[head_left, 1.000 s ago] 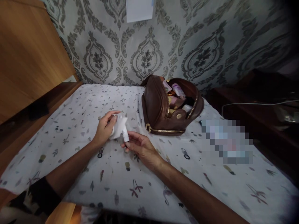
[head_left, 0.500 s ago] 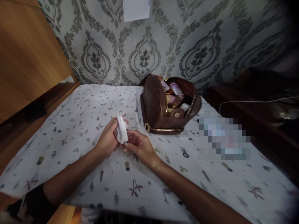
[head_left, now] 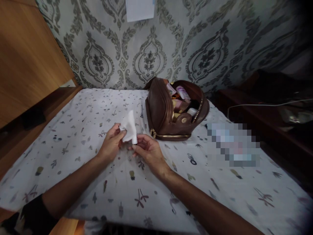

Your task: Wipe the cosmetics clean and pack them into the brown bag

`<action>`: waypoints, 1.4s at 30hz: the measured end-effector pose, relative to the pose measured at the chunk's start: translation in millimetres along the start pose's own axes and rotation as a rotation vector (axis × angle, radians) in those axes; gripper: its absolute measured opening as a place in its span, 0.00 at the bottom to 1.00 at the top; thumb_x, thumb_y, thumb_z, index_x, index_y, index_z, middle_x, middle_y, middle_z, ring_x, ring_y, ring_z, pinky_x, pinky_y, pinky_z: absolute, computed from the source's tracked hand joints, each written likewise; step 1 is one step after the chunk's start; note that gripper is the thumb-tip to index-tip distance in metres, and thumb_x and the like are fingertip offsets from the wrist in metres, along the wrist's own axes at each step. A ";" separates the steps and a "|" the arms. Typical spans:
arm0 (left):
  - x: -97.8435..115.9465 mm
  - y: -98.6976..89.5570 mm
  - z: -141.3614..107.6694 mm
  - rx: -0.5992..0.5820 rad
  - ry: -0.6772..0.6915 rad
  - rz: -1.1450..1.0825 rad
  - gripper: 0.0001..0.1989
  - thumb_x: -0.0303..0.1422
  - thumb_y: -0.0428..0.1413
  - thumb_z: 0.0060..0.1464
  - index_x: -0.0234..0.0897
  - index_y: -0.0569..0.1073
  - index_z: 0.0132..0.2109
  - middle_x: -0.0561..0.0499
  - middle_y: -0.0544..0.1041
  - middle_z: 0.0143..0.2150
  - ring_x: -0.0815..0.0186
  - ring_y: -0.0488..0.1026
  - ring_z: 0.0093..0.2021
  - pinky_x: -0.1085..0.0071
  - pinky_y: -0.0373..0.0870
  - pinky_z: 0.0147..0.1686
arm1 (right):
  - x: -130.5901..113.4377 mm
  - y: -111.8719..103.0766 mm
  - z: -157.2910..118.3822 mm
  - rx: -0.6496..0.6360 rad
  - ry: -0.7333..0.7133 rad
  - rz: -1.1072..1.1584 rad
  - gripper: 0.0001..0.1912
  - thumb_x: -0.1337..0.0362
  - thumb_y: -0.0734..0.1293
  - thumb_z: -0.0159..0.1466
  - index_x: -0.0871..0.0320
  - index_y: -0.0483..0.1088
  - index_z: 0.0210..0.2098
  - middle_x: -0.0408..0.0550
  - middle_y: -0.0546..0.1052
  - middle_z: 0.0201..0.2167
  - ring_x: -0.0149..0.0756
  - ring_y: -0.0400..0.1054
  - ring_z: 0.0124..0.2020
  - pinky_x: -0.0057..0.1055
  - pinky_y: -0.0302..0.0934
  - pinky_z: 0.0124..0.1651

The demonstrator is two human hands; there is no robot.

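Note:
A small piece of thin white cloth or tissue (head_left: 129,126) is held up just above the patterned sheet, one corner pointing upward. My left hand (head_left: 111,142) pinches its left edge between thumb and fingers. At the lower right edge, the thumb and fingers of my right hand (head_left: 148,150) close on it. A tiny dark spot shows by the right fingertips; what it is, I cannot make out. To the right of both hands stands a brown zippered bag (head_left: 161,111), its top gaping, with a pink-and-white tube (head_left: 183,93) and several other small items inside.
A white sheet with plant prints (head_left: 97,182) covers the surface. A blurred-out flat object (head_left: 233,143) lies on the right. Wooden furniture (head_left: 31,58) borders the left, patterned wallpaper (head_left: 149,62) the back. A pale cable (head_left: 264,105) runs over a dark ledge at the right.
The white cloth has gone from a folded bundle to a more opened shape with a raised corner. My left thumb now lies across its front. The bag stays put; the view has shifted slightly.

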State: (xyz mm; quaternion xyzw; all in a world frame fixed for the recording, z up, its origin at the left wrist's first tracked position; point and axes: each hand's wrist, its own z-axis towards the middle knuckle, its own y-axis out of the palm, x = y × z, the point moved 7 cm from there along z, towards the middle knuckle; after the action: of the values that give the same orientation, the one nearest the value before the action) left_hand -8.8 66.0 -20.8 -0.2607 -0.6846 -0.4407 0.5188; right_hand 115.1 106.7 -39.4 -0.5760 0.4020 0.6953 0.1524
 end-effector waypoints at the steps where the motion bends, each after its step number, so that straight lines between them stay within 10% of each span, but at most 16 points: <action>1: 0.5 -3.4 1.2 0.033 0.021 -0.009 0.13 0.34 0.64 0.47 0.37 0.70 0.39 0.53 0.74 0.34 0.69 0.72 0.32 0.76 0.70 0.27 | -1.8 0.2 -0.5 0.002 -0.013 0.003 0.15 0.62 0.76 0.53 0.56 0.72 0.38 0.44 0.76 0.34 0.33 0.74 0.33 0.25 0.70 0.28; 6: -2.9 -10.3 1.7 0.087 0.016 0.028 0.20 0.31 0.61 0.50 0.44 0.68 0.51 0.53 0.75 0.39 0.68 0.73 0.35 0.75 0.71 0.30 | -9.7 0.8 -3.4 0.014 -0.088 0.013 0.17 0.60 0.76 0.55 0.54 0.71 0.42 0.44 0.76 0.36 0.35 0.75 0.36 0.25 0.70 0.27; 15: 3.1 21.8 -12.2 -0.265 -0.017 -0.010 0.28 0.25 0.59 0.43 0.40 0.69 0.54 0.52 0.76 0.40 0.68 0.71 0.33 0.72 0.69 0.34 | -6.3 -8.5 0.7 0.101 -0.068 -0.043 0.15 0.60 0.76 0.53 0.55 0.69 0.35 0.43 0.75 0.31 0.32 0.72 0.31 0.25 0.69 0.24; 27: 13.1 11.2 -6.0 -0.172 0.092 0.326 0.18 0.35 0.67 0.45 0.38 0.70 0.41 0.54 0.75 0.36 0.68 0.71 0.33 0.74 0.67 0.31 | -12.0 -8.8 -1.5 0.134 -0.114 -0.085 0.11 0.62 0.72 0.54 0.55 0.68 0.33 0.42 0.74 0.29 0.31 0.69 0.28 0.25 0.67 0.24; 42: 0.9 1.0 -6.9 -0.036 0.012 0.173 0.18 0.44 0.69 0.44 0.34 0.77 0.34 0.53 0.77 0.31 0.69 0.72 0.31 0.74 0.68 0.35 | -14.9 1.4 -10.9 0.043 -0.180 -0.452 0.05 0.64 0.67 0.60 0.56 0.71 0.37 0.45 0.77 0.35 0.35 0.71 0.37 0.29 0.65 0.38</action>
State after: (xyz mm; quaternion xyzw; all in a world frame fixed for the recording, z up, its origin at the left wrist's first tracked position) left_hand -5.0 60.3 -19.1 -0.3254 -0.6483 -0.4082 0.5543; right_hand 125.8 101.6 -25.3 -0.5835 0.2625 0.6833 0.3517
